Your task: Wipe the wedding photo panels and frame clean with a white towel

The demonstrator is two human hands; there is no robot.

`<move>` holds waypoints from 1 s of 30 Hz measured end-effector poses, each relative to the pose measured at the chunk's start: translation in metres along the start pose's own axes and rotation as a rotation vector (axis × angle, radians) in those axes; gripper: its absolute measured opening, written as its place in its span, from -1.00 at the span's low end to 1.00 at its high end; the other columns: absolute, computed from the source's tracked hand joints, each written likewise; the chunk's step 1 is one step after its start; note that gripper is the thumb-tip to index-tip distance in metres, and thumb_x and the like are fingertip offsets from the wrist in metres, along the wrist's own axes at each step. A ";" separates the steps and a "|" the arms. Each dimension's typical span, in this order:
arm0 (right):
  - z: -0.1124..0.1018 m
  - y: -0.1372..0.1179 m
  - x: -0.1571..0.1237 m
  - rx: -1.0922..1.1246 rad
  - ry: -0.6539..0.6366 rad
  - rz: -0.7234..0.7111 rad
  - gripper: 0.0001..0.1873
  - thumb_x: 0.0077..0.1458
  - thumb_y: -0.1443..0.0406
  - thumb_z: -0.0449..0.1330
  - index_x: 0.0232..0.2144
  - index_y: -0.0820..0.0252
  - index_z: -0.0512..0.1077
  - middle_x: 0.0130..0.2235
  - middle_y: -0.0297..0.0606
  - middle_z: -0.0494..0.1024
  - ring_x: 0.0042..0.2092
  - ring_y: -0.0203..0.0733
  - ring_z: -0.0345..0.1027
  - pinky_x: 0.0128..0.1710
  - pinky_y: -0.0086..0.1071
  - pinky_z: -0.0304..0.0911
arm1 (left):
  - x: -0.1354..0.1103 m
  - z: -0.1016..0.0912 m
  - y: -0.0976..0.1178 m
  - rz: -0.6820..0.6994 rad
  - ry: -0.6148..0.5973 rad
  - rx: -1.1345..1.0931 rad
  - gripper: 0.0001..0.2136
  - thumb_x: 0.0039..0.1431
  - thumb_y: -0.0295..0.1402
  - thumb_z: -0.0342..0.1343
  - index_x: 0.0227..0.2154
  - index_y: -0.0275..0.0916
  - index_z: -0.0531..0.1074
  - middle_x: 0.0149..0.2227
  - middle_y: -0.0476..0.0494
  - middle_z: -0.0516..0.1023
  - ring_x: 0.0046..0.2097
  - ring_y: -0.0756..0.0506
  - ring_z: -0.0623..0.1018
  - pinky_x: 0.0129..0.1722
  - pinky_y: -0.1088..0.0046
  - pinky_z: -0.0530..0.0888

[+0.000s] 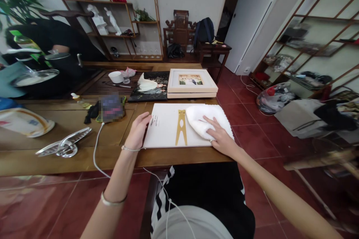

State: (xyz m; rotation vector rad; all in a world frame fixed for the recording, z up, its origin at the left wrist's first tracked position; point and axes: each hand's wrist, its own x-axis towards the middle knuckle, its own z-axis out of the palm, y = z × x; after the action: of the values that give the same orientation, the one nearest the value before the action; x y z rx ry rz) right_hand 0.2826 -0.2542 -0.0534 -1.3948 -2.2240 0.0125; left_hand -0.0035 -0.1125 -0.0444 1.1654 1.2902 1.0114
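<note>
A flat white board (165,130) with small dark print along its left side lies on the wooden table before me. On its middle is a gold-coloured flat piece (181,129) with two splayed legs and an oval hole. My left hand (140,127) grips the board's left edge; its thumb is partly hidden. A white fluffy cloth (196,117) covers the board's right part. My right hand (221,138) is on this cloth, fingers pressed into its folds and index finger stretched forward.
Behind the board are stacked white picture frames (174,78) and a dark photo panel (148,87). To the left lie a silver clamp-like tool (63,143), a blurred-out object (112,106) with a white cable, and a small bottle (80,101). A person in black (53,41) is at far left.
</note>
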 end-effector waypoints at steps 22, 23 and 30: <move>0.012 -0.067 0.023 0.265 0.566 0.159 -0.92 -0.09 0.33 0.25 -0.47 0.04 0.41 -0.07 -0.06 0.56 0.08 0.18 0.35 0.10 0.10 0.25 | -0.134 0.012 0.090 0.374 -0.138 -0.498 -0.65 0.20 -0.14 0.03 0.06 0.11 0.32 0.18 -0.05 0.34 0.15 -0.31 0.41 0.06 0.08 0.45; 0.009 -0.067 0.025 0.296 0.651 0.288 -0.90 -0.10 0.30 0.29 -0.45 0.06 0.43 -0.19 -0.04 0.60 -0.02 0.18 0.43 0.07 0.09 0.29 | -0.129 0.016 0.084 0.380 -0.158 -0.475 -0.65 0.21 -0.15 0.02 0.06 0.07 0.32 0.20 -0.08 0.32 0.16 -0.31 0.40 0.06 0.08 0.44; -0.023 -0.075 0.054 0.926 0.970 0.647 -0.67 -0.12 0.25 0.37 -0.23 0.14 0.47 -0.26 -0.21 0.60 -0.17 -0.04 0.50 -0.06 -0.12 0.42 | -0.098 0.020 0.013 0.181 -0.041 -0.159 -0.38 0.10 -0.26 0.21 0.20 0.01 0.11 0.33 -0.16 0.05 0.34 -0.20 0.08 0.26 0.22 0.18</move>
State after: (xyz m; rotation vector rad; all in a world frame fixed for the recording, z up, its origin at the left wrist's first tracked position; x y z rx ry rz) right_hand 0.2106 -0.2504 0.0091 -1.1161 -0.7317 0.4279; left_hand 0.0126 -0.2084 -0.0172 1.1888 1.0658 1.1941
